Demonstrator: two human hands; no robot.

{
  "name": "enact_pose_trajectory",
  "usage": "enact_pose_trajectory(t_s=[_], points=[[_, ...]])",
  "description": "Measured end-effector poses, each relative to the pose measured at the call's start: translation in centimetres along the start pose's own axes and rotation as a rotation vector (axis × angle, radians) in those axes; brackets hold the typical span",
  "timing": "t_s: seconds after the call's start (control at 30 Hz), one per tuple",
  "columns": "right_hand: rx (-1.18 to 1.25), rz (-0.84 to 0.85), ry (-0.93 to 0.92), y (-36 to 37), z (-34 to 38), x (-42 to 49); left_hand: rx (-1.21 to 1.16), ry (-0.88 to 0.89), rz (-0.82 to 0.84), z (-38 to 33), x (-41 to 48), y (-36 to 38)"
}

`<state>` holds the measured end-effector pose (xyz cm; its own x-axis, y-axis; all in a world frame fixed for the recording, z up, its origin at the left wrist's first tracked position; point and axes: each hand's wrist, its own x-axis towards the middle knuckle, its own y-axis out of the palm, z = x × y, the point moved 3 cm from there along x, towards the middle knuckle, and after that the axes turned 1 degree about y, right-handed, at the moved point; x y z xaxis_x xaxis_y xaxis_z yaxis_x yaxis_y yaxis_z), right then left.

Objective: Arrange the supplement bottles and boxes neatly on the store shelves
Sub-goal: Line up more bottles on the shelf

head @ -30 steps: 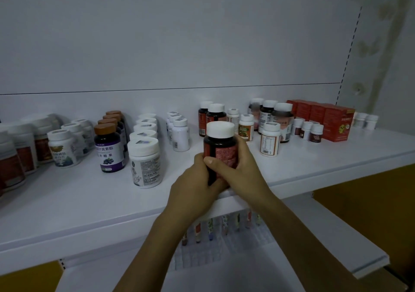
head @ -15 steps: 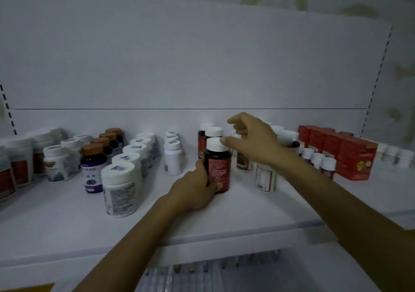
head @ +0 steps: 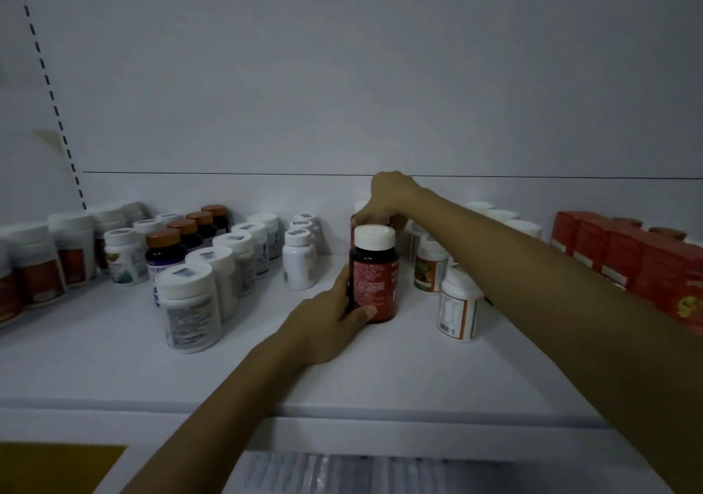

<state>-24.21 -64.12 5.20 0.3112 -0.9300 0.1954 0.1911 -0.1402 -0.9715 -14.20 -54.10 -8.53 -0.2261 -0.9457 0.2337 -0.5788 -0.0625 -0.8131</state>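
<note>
- Plastic, hard and smooth: that is what the red bottle (head: 374, 284) looks made of, so I think it will not squash but it may slip.
- It stands straight up on the shelf (head: 114, 372), in the middle of the frame, at the front of its row.
- The left hand (head: 327, 326) grips it low down. The thumb lies across the front near the bottom, and the fingers wrap round the left side.
- The right hand (head: 388, 200) reaches over it, just above the middle of the frame. Its fingers curl down round the top of the back bottle (head: 384, 223), which is right behind. I cannot tell how tight that grip is.
- The red bottle is probably light, with pills loose inside.
- It is tall and thin, so a push up high could tip it. A low hold, like the one it has, is good for sliding. For lifting, hold round the middle of the body.
- The white cap may turn, so it is a poor place to lift from.
- The boxes (head: 646, 265) at the right edge look like card. Their corners dent easily, so hold them by the flat sides.
</note>
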Motion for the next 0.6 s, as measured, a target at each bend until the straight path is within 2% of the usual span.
enact_pose_trajectory(t_s=[0.07, 0.2, 0.33, 0.4, 0.47, 0.53, 0.6], points=[[0.053, -0.043, -0.022, -0.9, -0.1, -0.1, -0.007, -0.014, 0.001, 0.1, -0.1, 0.0], [0.327, -0.248, -0.053, -5.6, -0.9, -1.7, -0.093, -0.003, -0.015, -0.1, -0.5, -0.1], [0.780, -0.388, -0.171, -8.3, -2.0, -5.9, -0.098, -0.056, -0.197, -1.2, -1.9, -1.0], [1.037, -0.368, -0.211, -7.8, -2.7, -8.9, -0.133, -0.029, -0.326, -2.3, -3.2, -2.0], [1.190, -0.294, -0.247, -6.3, -3.4, -11.7, -0.316, 0.029, -0.414, -3.5, -4.7, -3.2], [1.280, -0.190, -0.262, -4.0, -3.8, -14.1, -0.606, 0.097, -0.417, -4.2, -6.1, -4.0], [1.355, -0.111, -0.254, -0.9, -3.9, -15.9, -0.788, 0.101, -0.335, -4.2, -7.1, -4.1]])
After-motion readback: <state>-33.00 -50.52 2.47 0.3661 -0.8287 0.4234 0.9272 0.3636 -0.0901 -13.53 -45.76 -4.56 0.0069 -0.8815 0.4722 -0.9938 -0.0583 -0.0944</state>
